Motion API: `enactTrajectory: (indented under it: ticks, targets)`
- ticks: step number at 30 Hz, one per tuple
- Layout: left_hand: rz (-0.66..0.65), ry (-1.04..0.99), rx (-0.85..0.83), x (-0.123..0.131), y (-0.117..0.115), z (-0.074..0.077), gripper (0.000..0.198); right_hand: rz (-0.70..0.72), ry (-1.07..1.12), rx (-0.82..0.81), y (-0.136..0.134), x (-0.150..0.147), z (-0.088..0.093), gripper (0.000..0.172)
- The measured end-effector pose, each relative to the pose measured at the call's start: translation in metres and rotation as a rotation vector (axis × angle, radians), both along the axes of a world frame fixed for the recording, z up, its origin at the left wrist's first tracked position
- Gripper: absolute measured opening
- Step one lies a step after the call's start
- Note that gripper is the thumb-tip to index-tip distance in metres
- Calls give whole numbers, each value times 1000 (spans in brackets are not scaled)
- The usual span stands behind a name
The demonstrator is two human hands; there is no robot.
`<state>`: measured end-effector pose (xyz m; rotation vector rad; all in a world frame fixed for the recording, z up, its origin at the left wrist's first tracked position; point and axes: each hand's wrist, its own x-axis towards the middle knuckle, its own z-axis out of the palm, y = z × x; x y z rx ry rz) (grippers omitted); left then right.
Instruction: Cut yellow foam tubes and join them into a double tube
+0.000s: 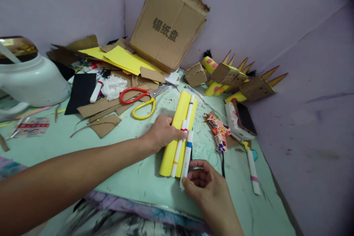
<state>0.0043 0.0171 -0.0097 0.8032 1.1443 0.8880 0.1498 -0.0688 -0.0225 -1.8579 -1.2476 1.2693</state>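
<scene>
Gingerly, I pinched the blue-banded marker (187,160) against the curled yellow paper (167,158).
My right hand's (211,188) fingers clamped it over the desk (149,191); whether my left hand (163,131) gripped or just pressed, I couldn't tell. Slack pressure risked markers (178,152) rolling. I counted at least three there, plus one scissors (153,94).

Left forearm (83,172) is bare, running from the near left toward center; left hand (162,132) has its back showing, left thumb (179,134) stretched out to the right, other fingers mostly hidden. Right hand (211,183) sits nearer and further right, fingers curled, right thumb (191,187) and index (199,163) in a loose pinch.
</scene>
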Motion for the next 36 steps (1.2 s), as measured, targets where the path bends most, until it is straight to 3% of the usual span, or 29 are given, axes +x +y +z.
enactTrajectory:
  ticks: [18, 36]
  targets:
    - [5, -16, 33, 0, 2, -8, 16, 5, 49, 75, -2, -1, -2, 26]
    - [0, 3, 31, -1, 2, -5, 16, -13, 85, 77, -2, -3, 1, 25]
